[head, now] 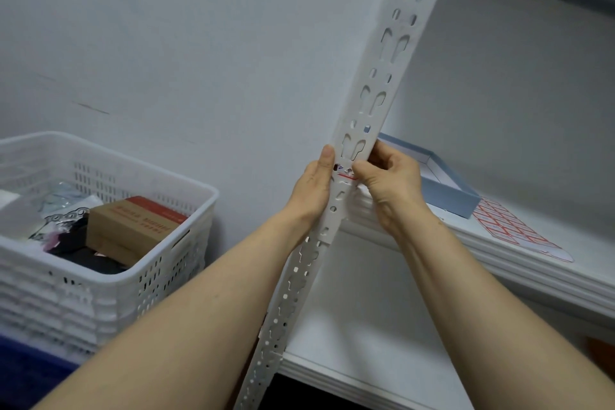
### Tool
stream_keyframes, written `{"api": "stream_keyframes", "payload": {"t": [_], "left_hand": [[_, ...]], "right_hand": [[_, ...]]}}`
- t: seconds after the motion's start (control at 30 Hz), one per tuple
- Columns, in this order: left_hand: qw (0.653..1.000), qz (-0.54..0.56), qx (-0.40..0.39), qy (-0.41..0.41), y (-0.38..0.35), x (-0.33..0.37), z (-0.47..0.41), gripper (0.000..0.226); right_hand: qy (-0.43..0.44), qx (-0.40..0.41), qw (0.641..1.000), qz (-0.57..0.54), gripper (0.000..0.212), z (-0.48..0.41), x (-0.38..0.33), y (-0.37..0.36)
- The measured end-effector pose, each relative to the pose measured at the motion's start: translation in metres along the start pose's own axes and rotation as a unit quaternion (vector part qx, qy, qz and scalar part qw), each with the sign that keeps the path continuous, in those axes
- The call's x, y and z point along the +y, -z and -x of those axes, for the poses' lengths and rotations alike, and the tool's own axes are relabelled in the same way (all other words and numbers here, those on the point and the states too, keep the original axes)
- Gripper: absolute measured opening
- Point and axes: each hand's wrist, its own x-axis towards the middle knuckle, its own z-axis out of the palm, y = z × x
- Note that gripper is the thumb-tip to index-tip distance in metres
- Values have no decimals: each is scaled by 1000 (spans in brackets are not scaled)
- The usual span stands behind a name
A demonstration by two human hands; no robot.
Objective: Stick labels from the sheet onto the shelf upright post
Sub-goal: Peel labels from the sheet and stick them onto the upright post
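Our fingers (pixel 382 155) curl round the white shelf upright post (pixel 376 103) from both sides. The left hand (pixel 311 191) grips its left edge, thumb laid along the metal, while the right hand (pixel 391 185) clamps the right edge, its thumb pressing a red-and-white label (pixel 344 173) onto the post's face. The slotted post runs tilted across our view. On the white shelf (pixel 499 263) to the right lies the label sheet (pixel 514 228), just beside a blue box (pixel 446 190). At left — a white basket (pixel 139 276) holding a cardboard box (pixel 133 220).
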Motion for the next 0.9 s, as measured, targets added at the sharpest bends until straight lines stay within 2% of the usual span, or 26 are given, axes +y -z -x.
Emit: {"api": "stream_keyframes", "payload": {"t": [0.17,0.33,0.5,0.63,0.9], "left_hand": [[1000,-13,10,7,0,-2,-2,66],[1000,-3,-6,-2,0,0,0,62],[1000,-11,-1,12,-1,-3,-2,80],[1000,-6,1,6,0,-4,-4,71],[1000,-10,12,18,1,-9,-6,81]], "right_hand": [[6,-18,1000,-5,40,3,-3,2],[-7,-48,999,-18,43,2,-3,7],[-24,-63,997,-29,44,-1,-2,11],[-34,-75,996,-36,44,-1,-4,13],[-47,-108,991,-70,49,1,-7,16]]}}
